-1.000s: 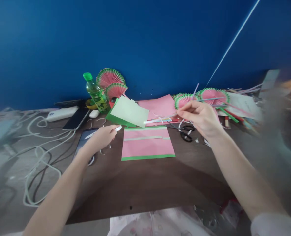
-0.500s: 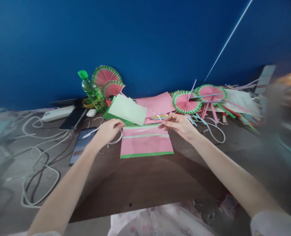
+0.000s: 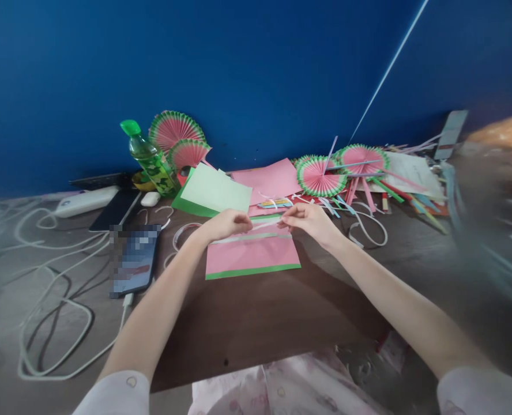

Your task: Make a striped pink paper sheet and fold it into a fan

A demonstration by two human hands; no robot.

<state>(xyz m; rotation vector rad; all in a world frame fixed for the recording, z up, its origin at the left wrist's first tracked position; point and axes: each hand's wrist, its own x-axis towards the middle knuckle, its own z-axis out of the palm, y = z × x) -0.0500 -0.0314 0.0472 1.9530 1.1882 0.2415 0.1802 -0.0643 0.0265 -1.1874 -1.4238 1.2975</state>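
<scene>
A pink sheet of paper [image 3: 253, 258] with green edges lies on the table in front of me, a pale strip [image 3: 264, 237] running across it. Over its far edge, my left hand [image 3: 229, 225] and my right hand [image 3: 304, 222] face each other, fingers pinched. Between them stretches a thin white strip [image 3: 265, 223], held at its right end by my right fingertips. My left fingertips close on its left end; the exact contact is too small to make out. Behind my left hand rest a pale green sheet [image 3: 217, 190] and a darker green sheet [image 3: 187, 203].
Pleated pink-and-green paper fans [image 3: 323, 176] lie at the back right beside coloured paper strips [image 3: 424, 207]. At the back left stand a green-capped bottle [image 3: 152, 158] and more fans [image 3: 176, 131]. A phone [image 3: 139, 259], white cables [image 3: 57, 377] and a power bank [image 3: 87, 200] occupy the left.
My left hand has moved right, closer to my right hand, and now pinches near the white strip's left end. My right hand stays over the far edge of the pink sheet. The view shifted slightly.
</scene>
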